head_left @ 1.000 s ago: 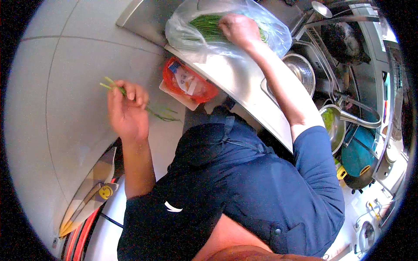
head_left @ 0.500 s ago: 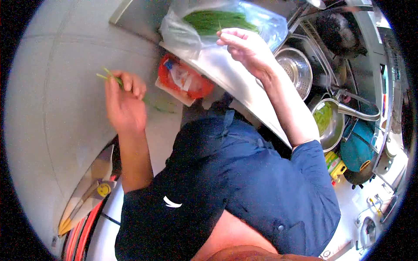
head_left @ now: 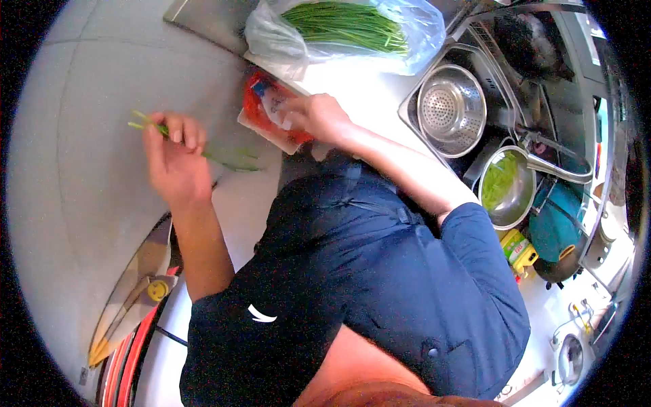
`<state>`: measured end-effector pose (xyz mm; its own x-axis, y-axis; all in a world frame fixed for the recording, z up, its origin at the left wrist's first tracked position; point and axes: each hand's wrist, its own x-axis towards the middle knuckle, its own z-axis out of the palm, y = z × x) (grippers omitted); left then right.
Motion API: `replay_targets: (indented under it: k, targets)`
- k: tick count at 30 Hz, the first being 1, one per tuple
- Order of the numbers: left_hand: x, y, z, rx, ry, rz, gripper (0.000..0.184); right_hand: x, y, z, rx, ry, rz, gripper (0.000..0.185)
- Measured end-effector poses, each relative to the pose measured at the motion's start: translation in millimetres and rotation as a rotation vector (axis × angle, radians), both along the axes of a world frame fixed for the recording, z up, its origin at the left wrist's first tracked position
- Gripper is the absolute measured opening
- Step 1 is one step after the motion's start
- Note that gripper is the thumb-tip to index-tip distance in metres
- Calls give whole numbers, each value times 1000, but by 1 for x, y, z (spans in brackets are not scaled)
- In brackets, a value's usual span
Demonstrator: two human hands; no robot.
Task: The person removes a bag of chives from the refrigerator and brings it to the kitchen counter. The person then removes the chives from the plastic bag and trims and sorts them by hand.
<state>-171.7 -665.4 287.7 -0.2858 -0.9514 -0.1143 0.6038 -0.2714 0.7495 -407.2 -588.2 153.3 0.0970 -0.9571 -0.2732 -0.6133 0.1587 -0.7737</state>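
Note:
Several thin green stalks are held in my left hand, their cut ends sticking out past the thumb. My right hand is over the red-lined bin, its fingers bunched together; whatever is between them is too blurred to make out. A white and blue wrapper lies in the bin beside those fingers. On the steel counter, an open clear plastic bag holds a large bunch of green stalks.
A steel colander sits in the sink area at the right. Near it, a steel bowl holds cut green pieces beneath the faucet. A yellow package and a teal item are beyond. Grey tiled wall at left.
My right hand has left the bunch in the plastic bag and come down to the red-lined bin. My left hand, still holding its stalks, has shifted slightly left.

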Motion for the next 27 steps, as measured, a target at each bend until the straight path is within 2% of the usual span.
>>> replay_targets:
  k: [1, 3, 4, 5, 6, 8, 9, 10, 12, 15, 19, 24, 27]
  targets:
    - [3, -1, -3, -2, 3, 2, 20, -7, 0, 13, 2, 12, -3, 27]
    - [6, 0, -6, -2, 15, 6, 20, -27, 3, 43, -296, -147, -97, 20]
    - [7, 0, -5, 6, 5, 8, 21, -43, 1, 78, -356, -85, -131, 15]
    - [6, 1, -5, 12, -5, 10, 21, -61, 0, 81, -406, 95, -186, 13]
    - [4, 1, -4, 11, 4, 10, 21, -84, -8, 94, -579, 255, -172, 13]
    - [0, 1, -2, 1, -9, 15, 22, -122, -20, 97, -558, 341, -269, 16]
    - [-1, 2, 0, -3, -6, 13, 22, -139, -24, 88, -433, 464, -279, 17]
    - [-2, 2, 0, 17, -8, 0, 22, -157, -26, 75, -400, 656, -148, 16]
    - [-3, 1, 0, 31, -8, -17, 22, -170, -29, 58, -256, 774, -56, 19]
    - [-6, -1, -1, -10, 34, -56, 22, -169, -29, 41, -162, 815, -83, 20]
    - [-9, 0, 2, 0, 20, -48, 22, -165, -32, 27, -249, 833, -62, 21]
    - [-6, 4, 2, 10, 16, -21, 21, -161, -38, 38, -82, 871, -83, 20]
    - [-4, 5, 2, 21, 25, -9, 20, -164, -37, 42, -89, 825, -156, 22]
